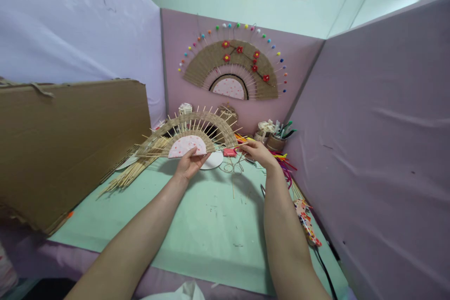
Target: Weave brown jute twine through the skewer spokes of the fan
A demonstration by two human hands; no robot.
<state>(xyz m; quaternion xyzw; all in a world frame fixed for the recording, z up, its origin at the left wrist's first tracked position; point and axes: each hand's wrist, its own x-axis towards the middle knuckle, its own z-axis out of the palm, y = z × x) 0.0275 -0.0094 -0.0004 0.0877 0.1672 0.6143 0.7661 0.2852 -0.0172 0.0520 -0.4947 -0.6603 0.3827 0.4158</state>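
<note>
Cardboard sheet (70, 145) left of mat (197, 225), finished fan (232, 68) on back wall (176, 56)

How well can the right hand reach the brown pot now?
Probably yes: the brown pot stands close beside the right hand, nothing visible between them. The left hand holds the woven fan.

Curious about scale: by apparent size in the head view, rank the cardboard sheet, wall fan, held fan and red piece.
Largest: cardboard sheet, though nearest the camera.
Next: wall fan and held fan look alike; unranked.
Smallest: red piece.
</note>
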